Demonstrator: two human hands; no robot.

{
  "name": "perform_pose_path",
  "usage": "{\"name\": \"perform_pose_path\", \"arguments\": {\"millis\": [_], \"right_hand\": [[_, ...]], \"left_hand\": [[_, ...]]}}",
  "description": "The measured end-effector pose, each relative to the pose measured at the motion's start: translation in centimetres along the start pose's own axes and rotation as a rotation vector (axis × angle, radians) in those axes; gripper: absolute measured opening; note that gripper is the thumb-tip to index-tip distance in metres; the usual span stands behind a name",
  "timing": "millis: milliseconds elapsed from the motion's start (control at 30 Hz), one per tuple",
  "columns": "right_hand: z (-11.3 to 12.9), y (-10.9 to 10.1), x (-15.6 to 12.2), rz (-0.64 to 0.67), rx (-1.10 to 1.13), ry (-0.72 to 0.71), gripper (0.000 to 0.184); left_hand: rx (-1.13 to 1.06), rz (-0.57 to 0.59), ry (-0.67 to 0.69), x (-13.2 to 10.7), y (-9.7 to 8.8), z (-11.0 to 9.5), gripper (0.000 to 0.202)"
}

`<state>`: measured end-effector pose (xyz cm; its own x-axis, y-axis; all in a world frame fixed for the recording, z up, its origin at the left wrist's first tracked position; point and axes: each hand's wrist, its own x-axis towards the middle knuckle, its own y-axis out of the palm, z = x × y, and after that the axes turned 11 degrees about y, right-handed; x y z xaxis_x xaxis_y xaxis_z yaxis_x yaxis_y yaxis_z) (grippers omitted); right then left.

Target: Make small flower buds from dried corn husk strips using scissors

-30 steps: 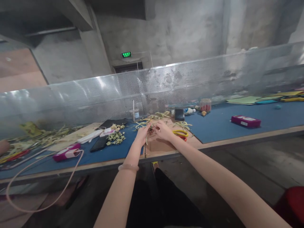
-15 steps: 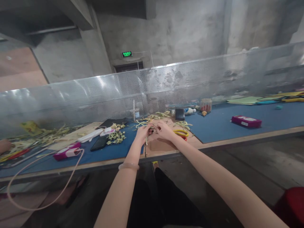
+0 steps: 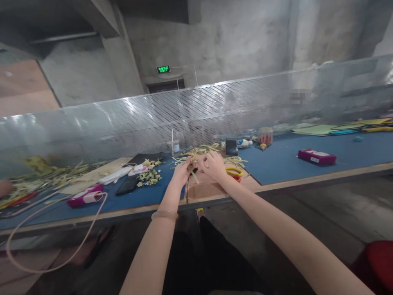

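My left hand (image 3: 181, 173), with a pale bracelet at the wrist, is closed on a pale green strip (image 3: 194, 177) whose end hangs below the fingers. Just to its right, my right hand (image 3: 214, 166) is curled in a pinch; whatever is between its fingertips is too small to make out. Both hands are over a light brown board (image 3: 204, 191) at the table's front edge. Loose green strips (image 3: 208, 148) lie behind them. Scissors with yellow and red handles (image 3: 234, 171) rest right of my right hand.
Small folded pale pieces (image 3: 150, 177) lie left, beside a black phone (image 3: 127, 185) and a magenta box (image 3: 84, 196) with a looping cable. A dark square object (image 3: 231, 148), a bottle (image 3: 245, 143) and a jar (image 3: 265, 135) stand behind. Another magenta box (image 3: 317, 156) is right. A perforated metal screen (image 3: 196, 106) runs along the back.
My hands have moved apart, and the right hand has lifted slightly away from the left. The strip's hanging end now slants to the right.
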<state>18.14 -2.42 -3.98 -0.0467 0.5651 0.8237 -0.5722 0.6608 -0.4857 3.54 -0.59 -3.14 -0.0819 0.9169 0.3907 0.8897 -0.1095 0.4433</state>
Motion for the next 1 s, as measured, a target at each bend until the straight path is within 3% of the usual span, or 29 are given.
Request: {"name": "perform_pose_path", "arguments": {"millis": [133,233,467,1000], "right_hand": [[1.1,0.5,-0.3,0.166,-0.04,-0.184,0.031],[1.4,1.3,-0.3,0.274,-0.072,-0.228,0.03],[1.0,1.6,-0.4,0.337,-0.052,-0.192,0.021],[1.5,1.2,-1.2,0.484,0.068,-0.144,0.019]], "left_hand": [[-0.019,0.012,-0.021,0.1,0.0,0.0,0.016],[-0.023,0.05,-0.039,0.0,0.0,0.0,0.014],[-0.063,0.025,-0.024,0.0,0.1,-0.1,0.001],[-0.091,-0.039,0.008,0.2,-0.2,0.3,0.011]]}}
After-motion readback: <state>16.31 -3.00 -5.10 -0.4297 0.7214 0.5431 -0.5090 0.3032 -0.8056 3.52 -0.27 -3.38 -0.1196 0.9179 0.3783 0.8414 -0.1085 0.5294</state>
